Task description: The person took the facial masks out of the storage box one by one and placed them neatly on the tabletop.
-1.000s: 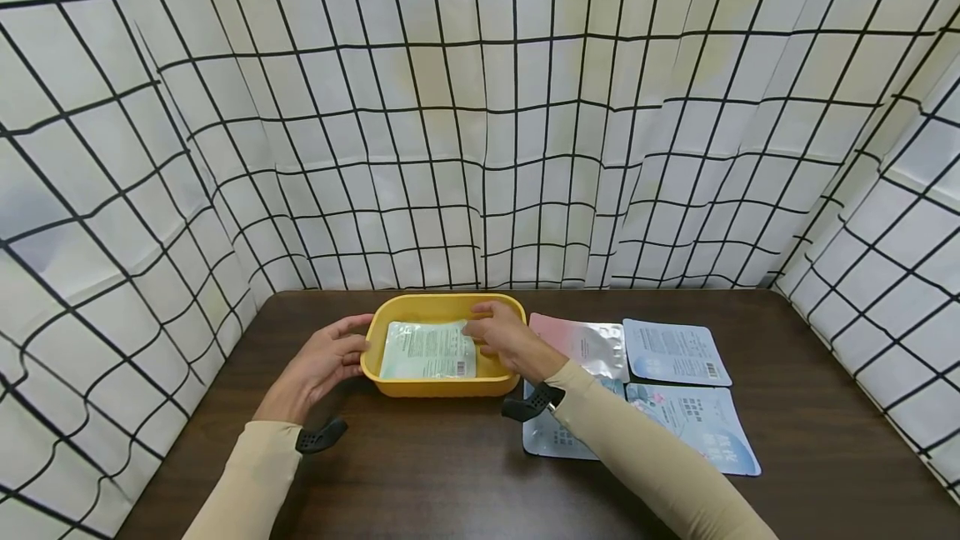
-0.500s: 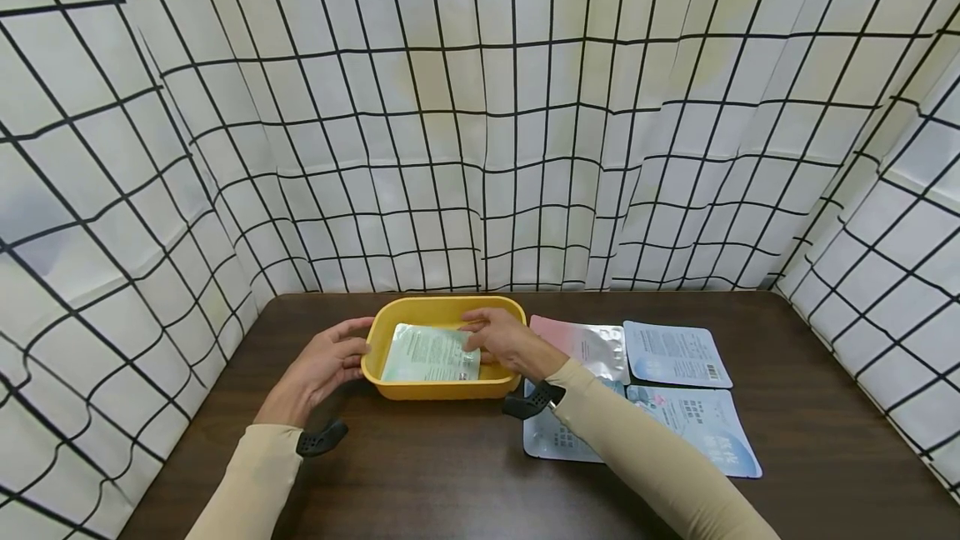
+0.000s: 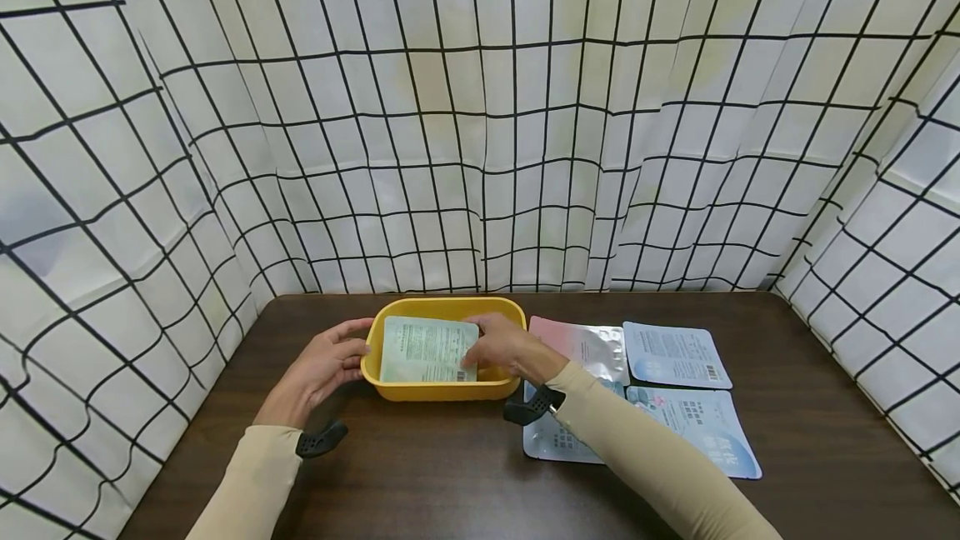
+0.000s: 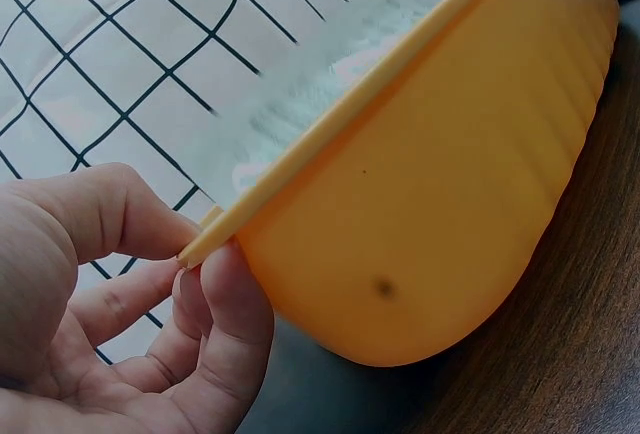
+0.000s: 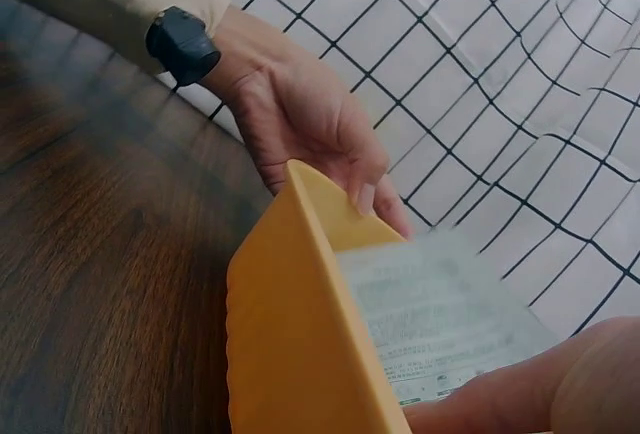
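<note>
A pale green face mask packet (image 3: pixel 427 348) with printed text is inside a yellow plastic basket (image 3: pixel 450 391), its far edge raised. My right hand (image 3: pixel 504 346) pinches the packet's right side, thumb on top; its other fingers are mostly hidden behind the packet and hand. At the basket's left end, my left hand (image 3: pixel 330 363) grips the rim between thumb and fingers, as the left wrist view shows on the yellow rim (image 4: pixel 330 119). The right wrist view shows the packet (image 5: pixel 430 314) sloping above the basket wall (image 5: pixel 290 324).
Right of the basket lie a pink and silver packet (image 3: pixel 592 346), a light blue packet (image 3: pixel 675 354), and two more blue packets (image 3: pixel 697 427) nearer me, one partly under my right forearm. A white, black-gridded curtain (image 3: pixel 480 148) surrounds the dark wooden table (image 3: pixel 420 473).
The green packet has first turned askew, then straightened, and its far edge has risen. My right fingers have shifted from its right edge to a firmer pinch. The left hand stays on the rim.
</note>
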{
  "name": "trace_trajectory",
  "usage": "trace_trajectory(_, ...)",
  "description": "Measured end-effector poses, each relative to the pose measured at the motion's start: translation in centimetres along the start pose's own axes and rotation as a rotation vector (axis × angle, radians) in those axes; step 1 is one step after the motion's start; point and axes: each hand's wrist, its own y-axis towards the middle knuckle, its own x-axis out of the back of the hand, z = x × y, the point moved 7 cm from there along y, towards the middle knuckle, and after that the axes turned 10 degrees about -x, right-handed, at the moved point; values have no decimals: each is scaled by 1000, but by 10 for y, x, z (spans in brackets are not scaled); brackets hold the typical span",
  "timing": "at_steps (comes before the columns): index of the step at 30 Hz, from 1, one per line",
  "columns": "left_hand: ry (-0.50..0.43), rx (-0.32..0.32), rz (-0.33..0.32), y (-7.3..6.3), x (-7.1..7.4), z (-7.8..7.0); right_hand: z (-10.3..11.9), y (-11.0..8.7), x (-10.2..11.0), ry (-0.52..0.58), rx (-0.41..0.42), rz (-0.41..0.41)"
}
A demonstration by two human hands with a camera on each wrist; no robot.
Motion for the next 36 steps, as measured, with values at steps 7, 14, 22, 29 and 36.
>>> trace_trajectory(7, 3, 5, -5, 0, 0, -1, 3, -6, -4, -24, 30, 28)
trace_trajectory(14, 11, 5, 0, 1, 1, -1, 10, -10, 4, -10, 110, 13)
trace_trajectory(22, 8, 23, -6, 2, 0, 0, 15, -15, 17, 24, 166, -9)
trace_trajectory(29, 5, 22, -3, 1, -1, -3, 21, -24, 30, 66, 155, -26)
trace_trajectory(36, 5, 20, 4, 1, -2, -4, 22, -38, 47, 76, 152, -25)
